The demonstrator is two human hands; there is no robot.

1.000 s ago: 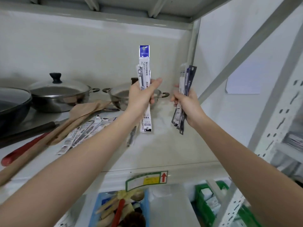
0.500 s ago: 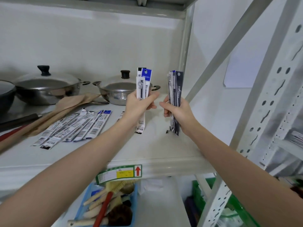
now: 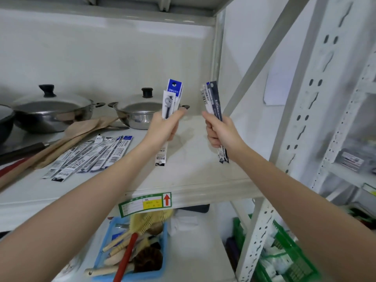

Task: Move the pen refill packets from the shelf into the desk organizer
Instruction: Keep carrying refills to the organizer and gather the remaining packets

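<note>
My left hand (image 3: 165, 127) is closed around a small upright bunch of white and blue pen refill packets (image 3: 171, 98), held above the shelf board (image 3: 193, 171). My right hand (image 3: 220, 132) grips a second upright bunch of darker refill packets (image 3: 211, 98) a little to the right. Several more refill packets (image 3: 91, 157) lie fanned out flat on the shelf to the left of my left forearm. No desk organizer is in view.
Two lidded steel pots (image 3: 50, 110) (image 3: 140, 110) stand at the back of the shelf, with wooden spatulas (image 3: 67, 139) beside them. A slanted shelf brace (image 3: 262, 58) and perforated upright (image 3: 311, 102) stand at the right. Below sit a blue tray of brushes (image 3: 130, 249) and a green basket (image 3: 284, 253).
Both hands have come lower and slightly nearer with their bunches. The view has shifted, so the loose packets on the shelf now show fully.
</note>
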